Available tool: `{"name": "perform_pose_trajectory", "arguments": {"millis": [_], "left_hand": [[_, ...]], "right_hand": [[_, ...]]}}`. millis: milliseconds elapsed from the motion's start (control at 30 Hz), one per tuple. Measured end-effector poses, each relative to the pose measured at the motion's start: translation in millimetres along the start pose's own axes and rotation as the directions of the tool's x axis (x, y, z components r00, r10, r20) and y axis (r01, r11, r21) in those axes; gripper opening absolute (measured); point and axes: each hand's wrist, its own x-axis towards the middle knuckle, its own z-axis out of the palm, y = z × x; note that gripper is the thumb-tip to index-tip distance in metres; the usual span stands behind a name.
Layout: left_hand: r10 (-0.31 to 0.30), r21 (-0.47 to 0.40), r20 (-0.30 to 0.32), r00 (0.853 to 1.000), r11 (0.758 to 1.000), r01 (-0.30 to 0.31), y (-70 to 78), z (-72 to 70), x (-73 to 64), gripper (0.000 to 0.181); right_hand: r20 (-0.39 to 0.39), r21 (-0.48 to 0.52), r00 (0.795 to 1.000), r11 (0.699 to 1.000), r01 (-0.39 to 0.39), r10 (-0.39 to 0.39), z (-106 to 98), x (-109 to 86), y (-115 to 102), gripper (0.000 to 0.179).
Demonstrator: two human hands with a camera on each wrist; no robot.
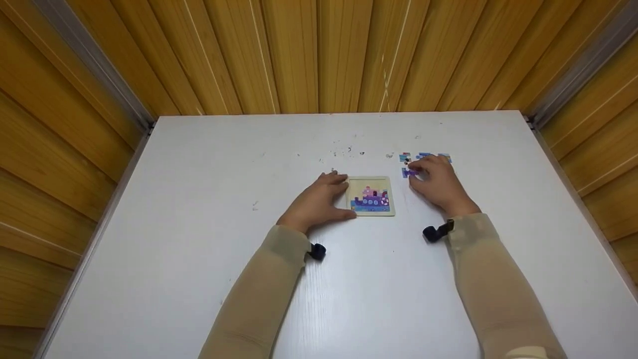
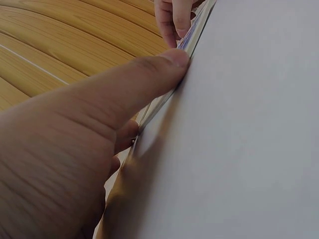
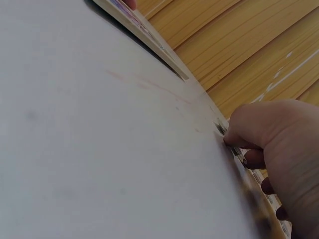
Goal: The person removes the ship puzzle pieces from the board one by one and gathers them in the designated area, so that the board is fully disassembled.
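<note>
I'd call it half done: frame (image 1: 356, 186) on counter (image 1: 199, 174) shows boat (image 1: 370, 201) near, bare far. Left grip (image 1: 321, 198) spread against frame; right grip (image 1: 439, 183) pinching piece (image 1: 404, 173). Left to place: that, plus loose pieces (image 1: 404, 157) far right.

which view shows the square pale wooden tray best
The head view: the square pale wooden tray shows nearly whole, from above. Left wrist sees it nearly edge-on, partly behind the left hand; right wrist, also nearly edge-on, cut off above.
</note>
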Motion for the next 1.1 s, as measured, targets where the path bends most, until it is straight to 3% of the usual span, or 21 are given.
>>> {"name": "perform_pose_trajectory", "arguments": {"millis": [333, 767, 900, 1100], "left_hand": [[0.017, 0.0, 0.002, 1.0, 1.0, -0.017, 2.6, -1.5, 0.4, 0.09], [0.008, 0.001, 0.001, 1.0, 1.0, -0.008, 0.4, -2.0, 1.1, 0.09], [0.004, -0.008, 0.0, 1.0, 1.0, -0.004, -0.1, -2.1, 0.8, 0.09], [0.017, 0.0, -0.008, 1.0, 1.0, -0.017, -1.3, -0.9, 1.5, 0.089]], "right_hand": [[-0.056, 0.056, 0.998, 0.998, 0.0, 0.003, 1, -1.1, -3, 0.035], [-0.147, 0.219, 0.984, 0.967, 0.128, -0.097, 19, -3.8, -31, 0.025], [-0.115, 0.268, 0.985, 0.951, 0.155, -0.129, 28, -7.1, -43, 0.026], [0.02, 0.255, 0.987, 0.956, 0.146, -0.157, 37, -12.1, -58, 0.029]]}}
